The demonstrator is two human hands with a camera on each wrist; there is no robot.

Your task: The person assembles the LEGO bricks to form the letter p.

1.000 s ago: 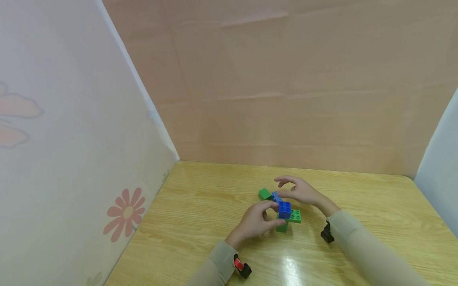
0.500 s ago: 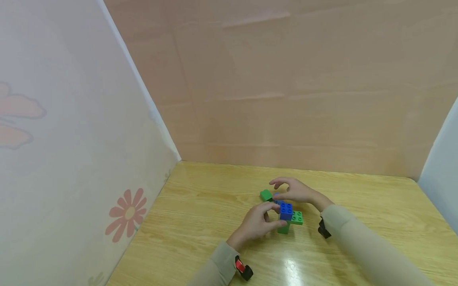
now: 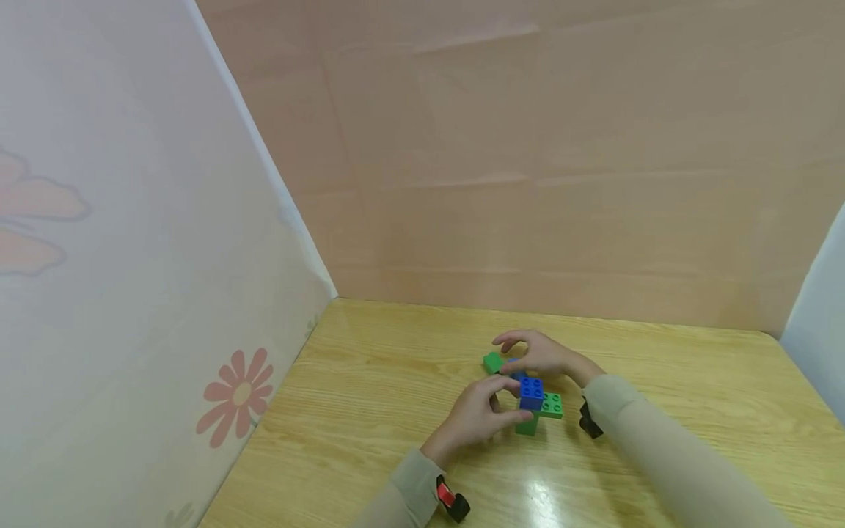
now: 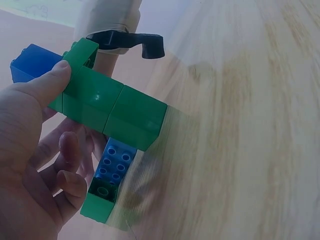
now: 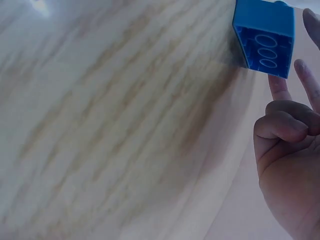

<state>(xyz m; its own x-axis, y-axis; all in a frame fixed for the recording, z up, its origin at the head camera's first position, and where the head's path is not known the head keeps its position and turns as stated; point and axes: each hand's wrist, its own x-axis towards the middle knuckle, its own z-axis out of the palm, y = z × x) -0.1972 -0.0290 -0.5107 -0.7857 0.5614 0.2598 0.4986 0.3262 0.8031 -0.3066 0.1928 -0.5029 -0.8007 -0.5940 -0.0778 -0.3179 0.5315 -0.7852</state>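
Observation:
A stack of green bricks (image 3: 527,425) stands on the table with a dark blue brick (image 3: 531,394) on top and a flat green brick (image 3: 553,405) jutting out right. My left hand (image 3: 477,412) grips its upper part; the thumb (image 4: 52,80) presses near the joint of blue and green. Behind the stack, my right hand (image 3: 544,355) has its fingers spread above a lighter blue brick (image 4: 116,162) and a loose green brick (image 3: 492,362). In the right wrist view a blue brick (image 5: 265,22) shows its hollow underside near the fingers; contact cannot be told.
The wooden table (image 3: 370,381) meets a brown covered wall (image 3: 462,220) at the back. On the left rises a pale wall with a flower print (image 3: 241,394). Each wrist carries a dark strap, the left one (image 3: 452,499) with a red part.
My right hand has shifted left and now covers more of the lighter blue brick. My left hand keeps its grip on the stack; the whole head view has drifted slightly.

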